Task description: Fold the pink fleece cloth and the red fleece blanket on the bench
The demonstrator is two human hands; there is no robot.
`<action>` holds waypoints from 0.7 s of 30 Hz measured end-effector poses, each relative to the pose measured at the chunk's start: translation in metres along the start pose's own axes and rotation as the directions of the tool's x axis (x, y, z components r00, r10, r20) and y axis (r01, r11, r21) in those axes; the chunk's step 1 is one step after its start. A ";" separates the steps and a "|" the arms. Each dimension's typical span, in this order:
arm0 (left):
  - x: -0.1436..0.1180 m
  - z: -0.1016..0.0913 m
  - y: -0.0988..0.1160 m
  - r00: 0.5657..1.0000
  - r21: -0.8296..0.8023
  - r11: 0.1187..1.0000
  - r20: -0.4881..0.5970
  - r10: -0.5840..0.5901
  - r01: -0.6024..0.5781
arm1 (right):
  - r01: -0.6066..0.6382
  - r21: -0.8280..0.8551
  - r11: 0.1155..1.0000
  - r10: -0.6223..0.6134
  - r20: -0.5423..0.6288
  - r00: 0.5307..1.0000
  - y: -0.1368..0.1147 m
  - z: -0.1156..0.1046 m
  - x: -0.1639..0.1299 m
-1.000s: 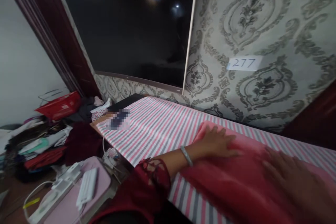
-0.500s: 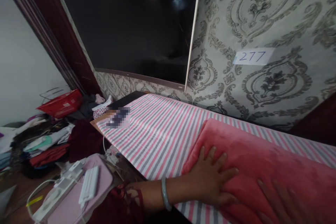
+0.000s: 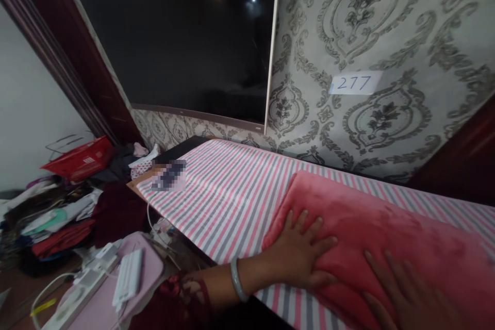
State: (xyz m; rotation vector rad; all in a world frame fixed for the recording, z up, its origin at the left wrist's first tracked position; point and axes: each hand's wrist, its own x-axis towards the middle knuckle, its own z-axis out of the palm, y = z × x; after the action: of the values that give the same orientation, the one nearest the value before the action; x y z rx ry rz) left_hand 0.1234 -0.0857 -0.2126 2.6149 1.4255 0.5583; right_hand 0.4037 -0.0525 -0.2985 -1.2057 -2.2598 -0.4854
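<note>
**Pink blanket folded on striped bed, both palms flat on it**

Head view: The pink fleece blanket [image 3: 386,237] lies folded in a long band across the striped sheet [image 3: 232,196], its left end already squared; I judge only smoothing and any further folds remain. My left hand [image 3: 299,252] rests palm-down on that left end, fingers spread, gripping nothing, jade-coloured bangle [image 3: 236,286] at the wrist, forearm reaching in from the lower left. My right hand [image 3: 410,299] lies flat near the lower edge, fingers spread, also holding nothing. Wallpaper behind carries a label reading 277 [image 3: 355,82].
</note>
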 end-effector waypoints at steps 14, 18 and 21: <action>-0.018 -0.020 -0.027 0.987 0.239 0.964 -0.131 -0.089 0.118 | -0.336 -0.109 0.936 0.349 0.151 0.925 -0.006 -0.081 -0.018; -0.035 0.001 -0.047 0.982 0.139 0.987 -0.180 -0.060 0.086 | -0.333 0.012 0.943 0.332 0.028 0.943 -0.005 -0.069 -0.039; -0.036 0.011 -0.054 0.977 0.109 0.992 -0.206 -0.045 0.069 | -0.338 0.059 0.939 0.340 -0.035 0.940 -0.007 -0.062 -0.040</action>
State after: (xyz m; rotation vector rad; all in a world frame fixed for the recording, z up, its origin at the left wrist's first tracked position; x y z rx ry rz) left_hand 0.0673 -0.0854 -0.2465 2.6595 1.6327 0.7784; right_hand 0.4339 -0.1159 -0.2736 -1.5031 -1.9566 -0.3136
